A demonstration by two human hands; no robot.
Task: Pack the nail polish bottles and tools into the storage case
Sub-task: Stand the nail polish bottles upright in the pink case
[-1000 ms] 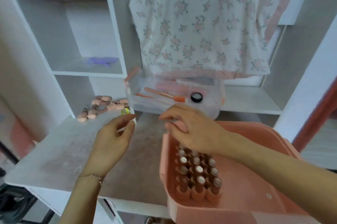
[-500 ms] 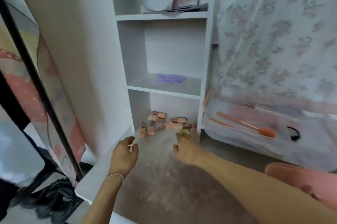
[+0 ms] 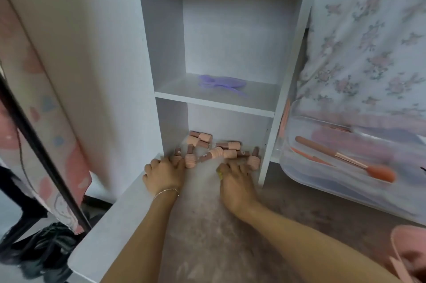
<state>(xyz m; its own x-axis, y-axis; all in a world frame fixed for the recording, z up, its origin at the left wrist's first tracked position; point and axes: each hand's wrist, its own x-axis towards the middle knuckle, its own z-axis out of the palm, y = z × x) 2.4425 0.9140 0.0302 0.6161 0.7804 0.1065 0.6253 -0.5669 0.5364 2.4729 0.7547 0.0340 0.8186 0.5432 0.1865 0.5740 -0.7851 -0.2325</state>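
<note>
Left hand: the left hand (image 3: 164, 175) is resting knuckles-up on the bench (image 3: 207, 236) at the near left edge of the bottle pile, its fingers curling over a bottle there; whether it is truly gripping it I cannot tell, since the fingertips are hidden.
Right hand: the right hand (image 3: 235, 182) is lying at the pile's near right side, fingers curling down, with something small and yellow-green (image 3: 219, 173) pinched at its left edge; what that is stays unclear.
Nail polish bottles: the pink nail polish bottles (image 3: 214, 151) are lying scattered, mostly on their sides, in the lowest opening of the white shelf unit (image 3: 230, 29), far from the case.
Why both hands: they are flanking the pile, probably to gather several bottles at once.
Storage case: only a corner of the pink storage case (image 3: 408, 252) is showing, near right.
Clear tray: the clear tray (image 3: 299, 167), right of the shelf, is holding a pink brush (image 3: 345, 158), a tool not yet packed.
Shelf above: a purple item (image 3: 221, 82) is lying on it.
</note>
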